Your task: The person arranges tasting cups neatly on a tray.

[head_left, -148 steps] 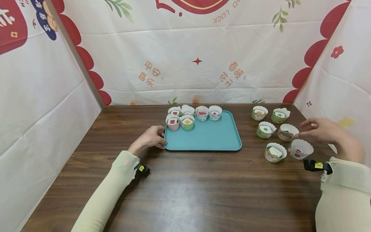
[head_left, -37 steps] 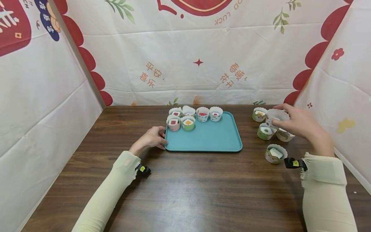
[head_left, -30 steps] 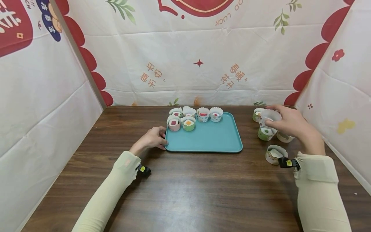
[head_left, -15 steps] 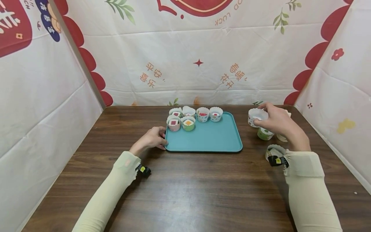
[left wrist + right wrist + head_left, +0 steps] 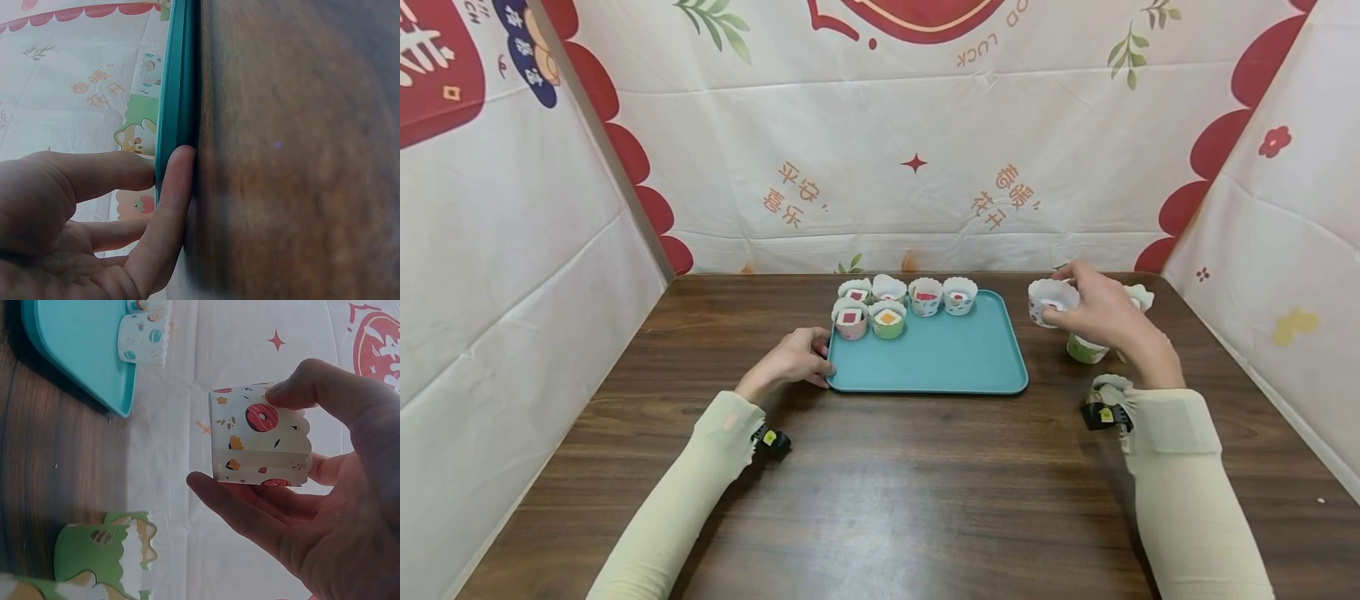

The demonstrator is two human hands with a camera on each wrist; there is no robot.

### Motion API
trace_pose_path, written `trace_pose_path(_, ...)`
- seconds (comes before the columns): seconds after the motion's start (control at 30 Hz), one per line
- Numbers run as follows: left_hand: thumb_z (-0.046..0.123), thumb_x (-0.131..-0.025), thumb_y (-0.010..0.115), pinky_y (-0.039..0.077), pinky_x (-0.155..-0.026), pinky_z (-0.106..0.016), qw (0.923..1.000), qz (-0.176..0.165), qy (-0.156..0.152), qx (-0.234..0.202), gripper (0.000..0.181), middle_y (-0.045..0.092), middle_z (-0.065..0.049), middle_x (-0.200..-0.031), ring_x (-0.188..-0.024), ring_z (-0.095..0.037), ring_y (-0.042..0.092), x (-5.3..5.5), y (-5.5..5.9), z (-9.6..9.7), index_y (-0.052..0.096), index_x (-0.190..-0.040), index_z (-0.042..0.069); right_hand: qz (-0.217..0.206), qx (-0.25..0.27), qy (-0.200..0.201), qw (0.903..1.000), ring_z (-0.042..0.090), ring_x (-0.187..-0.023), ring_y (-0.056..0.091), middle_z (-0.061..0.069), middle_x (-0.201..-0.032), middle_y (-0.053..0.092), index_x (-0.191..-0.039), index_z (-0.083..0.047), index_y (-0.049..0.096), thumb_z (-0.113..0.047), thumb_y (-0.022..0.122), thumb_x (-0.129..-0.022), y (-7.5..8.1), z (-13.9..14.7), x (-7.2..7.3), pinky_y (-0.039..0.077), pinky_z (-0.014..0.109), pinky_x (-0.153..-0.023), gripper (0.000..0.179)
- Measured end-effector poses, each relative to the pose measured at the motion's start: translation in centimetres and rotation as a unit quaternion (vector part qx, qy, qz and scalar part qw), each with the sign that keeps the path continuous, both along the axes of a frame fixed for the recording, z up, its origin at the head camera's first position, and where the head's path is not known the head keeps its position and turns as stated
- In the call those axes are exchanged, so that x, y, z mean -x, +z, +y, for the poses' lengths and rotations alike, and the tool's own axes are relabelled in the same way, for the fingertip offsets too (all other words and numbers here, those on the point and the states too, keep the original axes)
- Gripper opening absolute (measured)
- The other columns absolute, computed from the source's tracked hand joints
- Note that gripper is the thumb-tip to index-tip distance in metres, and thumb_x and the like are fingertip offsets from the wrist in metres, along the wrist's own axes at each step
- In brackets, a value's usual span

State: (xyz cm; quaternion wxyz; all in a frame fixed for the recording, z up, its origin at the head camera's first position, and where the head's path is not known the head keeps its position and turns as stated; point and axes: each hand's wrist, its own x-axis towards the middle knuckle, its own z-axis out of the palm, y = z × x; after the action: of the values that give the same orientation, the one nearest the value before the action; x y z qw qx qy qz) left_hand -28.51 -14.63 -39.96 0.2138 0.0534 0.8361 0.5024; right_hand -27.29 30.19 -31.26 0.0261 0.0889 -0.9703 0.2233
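Left grip (image 5: 792,356): pinching tray (image 5: 936,362) at its edge
Right grip (image 5: 1099,305): grasping a raised paper cup (image 5: 253,440)
Tray: six other cups (image 5: 888,327)

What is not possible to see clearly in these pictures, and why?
Held cup: contents behind its wall, right wrist view; too small, head view.
Frontmost cup, head view: lower part behind the wrist camera.
Nearest green cup, right wrist view: cut off by the bottom edge.
Strawberry cup, left wrist view: partly behind the left hand.

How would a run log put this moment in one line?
left hand: touches teal tray edge | right hand: holds donut-print baking cup aloft | tray: six baking cups
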Motion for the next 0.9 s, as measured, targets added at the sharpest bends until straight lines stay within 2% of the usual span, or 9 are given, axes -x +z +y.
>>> trace_pose_path(0.17,-0.009,-0.09,0.067,0.069,-0.072,-0.036,1.0,-0.001,0.0,-0.002,0.072,0.05,-0.018,-0.113,-0.082,-0.021,0.063,0.1,0.0,0.1,0.037,-0.155,-0.005,0.011,0.007,0.011,0.9998,0.04,-0.101,0.056,0.031,-0.123,0.059,-0.138,0.005,0.046,-0.028,0.073,-0.09,-0.1,-0.7,0.3,0.049,0.053,-0.082,0.064)
trace_pose_path(0.4,-0.008,-0.09,0.068,0.069,-0.073,-0.036,1.0,-0.006,0.003,0.005,0.074,0.051,-0.019,-0.116,-0.084,-0.023,0.064,0.1,0.1,0.1,0.036,-0.156,-0.005,-0.002,0.014,0.021,0.9997,0.042,-0.111,0.055,0.03,-0.133,0.056,-0.141,0.005,0.043,-0.03,0.073,-0.091,-0.4,-2.2,1.0,0.051,0.059,-0.088,0.068)
trace_pose_path(0.73,-0.008,-0.09,0.069,0.069,-0.072,-0.036,1.0,0.002,0.001,0.008,0.073,0.051,-0.018,-0.113,-0.084,-0.022,0.063,0.0,0.1,0.1,0.036,-0.155,-0.005,0.01,0.033,0.041,0.9986,0.042,-0.116,0.056,0.028,-0.14,0.054,-0.144,0.002,0.045,-0.027,0.074,-0.091,-1.0,-4.3,1.5,0.052,0.06,-0.092,0.067)
trace_pose_path(0.9,-0.009,-0.089,0.068,0.069,-0.072,-0.037,1.0,0.003,-0.001,0.006,0.072,0.05,-0.018,-0.112,-0.083,-0.023,0.063,0.1,0.0,0.1,0.037,-0.154,-0.006,0.002,0.047,0.054,0.9974,0.046,-0.129,0.053,0.028,-0.146,0.052,-0.146,0.001,0.044,-0.026,0.072,-0.092,-1.4,-5.6,1.8,0.05,0.064,-0.101,0.066)
